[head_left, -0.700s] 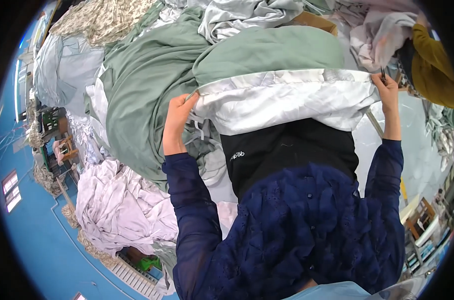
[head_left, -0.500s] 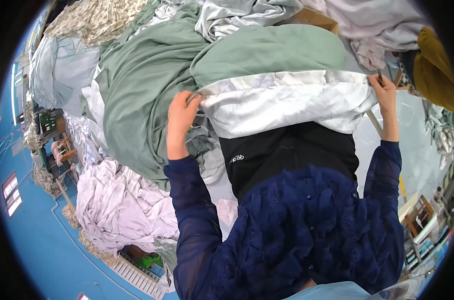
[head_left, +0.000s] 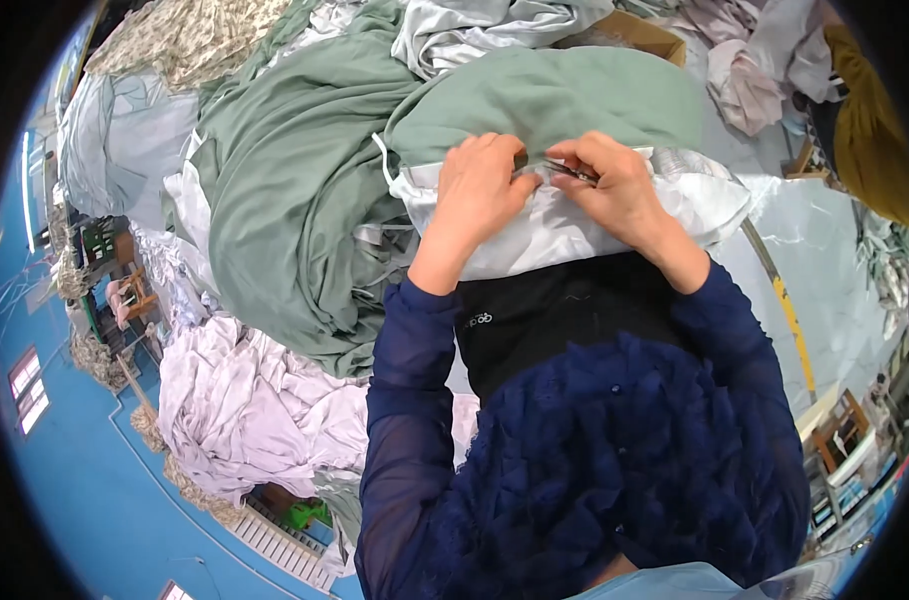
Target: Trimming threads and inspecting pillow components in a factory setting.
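A green cloth with a broad white band lies across my lap, the white part nearest me. My left hand is closed at the seam between green and white, its thumb and fingers pinching the cloth's edge. Just to its right, my right hand grips a small dark pair of thread snips, the tips pointing toward the left hand. What lies between the fingertips is too small to make out. At the band's left end a narrow white strip sticks up.
A large heap of green fabric lies to the left, with pale pink fabric below it. White cloth and a cardboard box stand beyond. At the far right hangs a mustard cloth; yellow tape marks the grey floor.
Both hands have left the ends of the white band and come together at the middle of its seam. The snips moved left with my right hand. The band's left end has slackened.
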